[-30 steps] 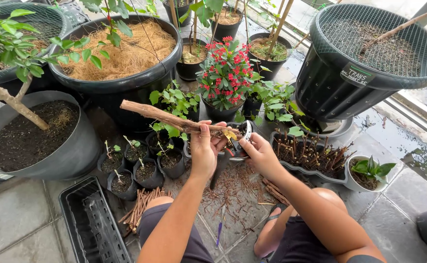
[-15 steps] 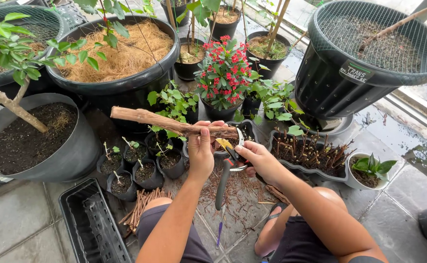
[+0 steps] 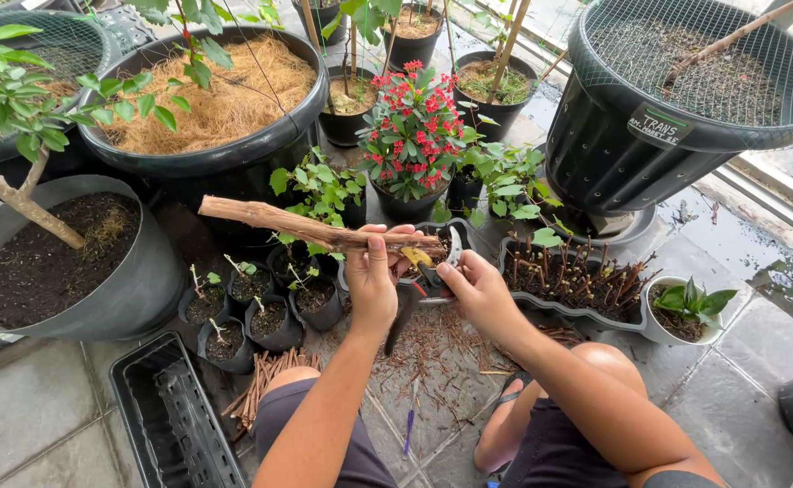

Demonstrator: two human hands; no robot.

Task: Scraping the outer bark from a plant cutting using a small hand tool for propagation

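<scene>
Seen from above, among potted plants: the left hand point(image 3: 374, 276) grips a long brown branch cutting point(image 3: 315, 229) held level above small black pots point(image 3: 261, 316). The right hand point(image 3: 473, 285) is closed around what looks like pruning shears point(image 3: 425, 282).

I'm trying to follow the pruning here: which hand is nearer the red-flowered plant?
Left. The left hand grips the stick just below the red-flowered plant; the right hand sits lower and to the right, holding the pruners.
</scene>
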